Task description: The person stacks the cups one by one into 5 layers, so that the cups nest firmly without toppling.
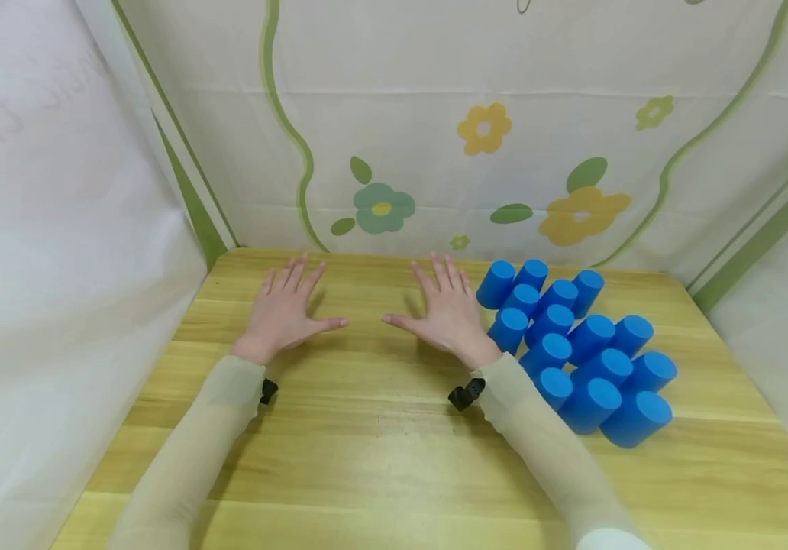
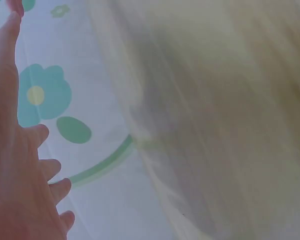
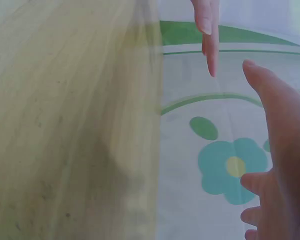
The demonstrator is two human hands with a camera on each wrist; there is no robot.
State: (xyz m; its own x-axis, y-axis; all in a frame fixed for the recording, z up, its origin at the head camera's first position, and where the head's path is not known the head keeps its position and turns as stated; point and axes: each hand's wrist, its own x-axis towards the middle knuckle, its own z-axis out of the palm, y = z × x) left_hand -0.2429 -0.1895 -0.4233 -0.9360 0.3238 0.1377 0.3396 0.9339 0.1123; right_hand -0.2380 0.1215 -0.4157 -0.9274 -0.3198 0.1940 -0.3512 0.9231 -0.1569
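Blue cups [image 1: 589, 340]: clustered just beside the right hand [image 1: 450, 315], toward 3 to 4 o'clock
Cup axes: upright
Right hand: spread, holding nothing, nearer
Left hand [image 1: 285, 309]: likewise spread, grasping nothing, farther

Left arm [image 1: 191, 451] and right arm [image 1: 552, 443] stretched forward; left hand [image 1: 284, 309] and right hand [image 1: 449, 313] held backs-up, fingers spread, thumbs pointed toward each other, tips apart.
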